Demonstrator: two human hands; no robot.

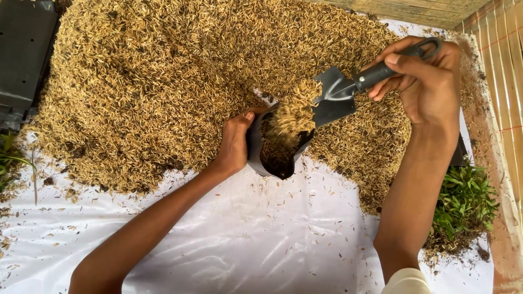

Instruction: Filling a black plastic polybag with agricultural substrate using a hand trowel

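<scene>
My left hand [235, 142] grips the rim of a small black plastic grow bag [256, 155], holding its mouth open at the edge of a big heap of golden rice husks [163, 76]. My right hand [422, 76] is closed round the handle of a dark grey hand trowel [335, 95]. The trowel's blade is tipped over the bag, and husks are sliding off it into the opening. Dark fill shows inside the bag.
A white plastic sheet [261, 239] covers the ground under the heap. A leafy green seedling clump [466, 204] with soil sits at the right by my forearm. Black trays [24, 54] lie at the far left. A bamboo mat [504, 81] runs along the right.
</scene>
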